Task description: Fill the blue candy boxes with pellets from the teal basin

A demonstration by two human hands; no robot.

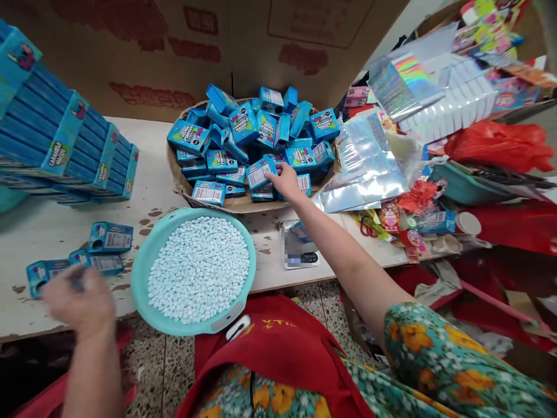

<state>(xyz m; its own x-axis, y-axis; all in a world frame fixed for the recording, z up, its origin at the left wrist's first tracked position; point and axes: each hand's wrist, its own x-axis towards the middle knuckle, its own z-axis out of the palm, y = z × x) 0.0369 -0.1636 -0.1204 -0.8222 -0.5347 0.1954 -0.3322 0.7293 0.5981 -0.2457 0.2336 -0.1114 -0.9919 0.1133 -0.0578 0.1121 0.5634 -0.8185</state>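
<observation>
The box (260, 173) lay at the near side of the tray (174, 174), label up and slightly tilted, among many similar boxes. Right hand (286, 181): thumb and fingers appeared closed on the box's right end. Left hand (80, 293): fingers partly curled over three loose boxes (111, 237) at the left; motion blur concealed the grip, so whether it had hold of one could not be told.

Handling, as judged: the box was light thin card, stiff along its folds, smooth-faced and easily dented. The narrow sides or ends offered the safest hold; pressure on the broad faces risked crushing.

Edges: the tray's near wall stood low, with the far rim of the basin (141, 273) close against it. The basin, loaded with pale candies (198, 270), reached the near edge of the tabletop (265, 278); a knock there could have caused a spill. The scale (300, 261), carrying another box, sat beneath the right forearm.

Open room: a strip of tabletop ran between basin and scale, and a wider area lay left of the basin, bounded on the far left by stacked packs (56, 128). Foil sheets (369, 162) restricted the right side; a cardboard wall (243, 58) closed the far side.
</observation>
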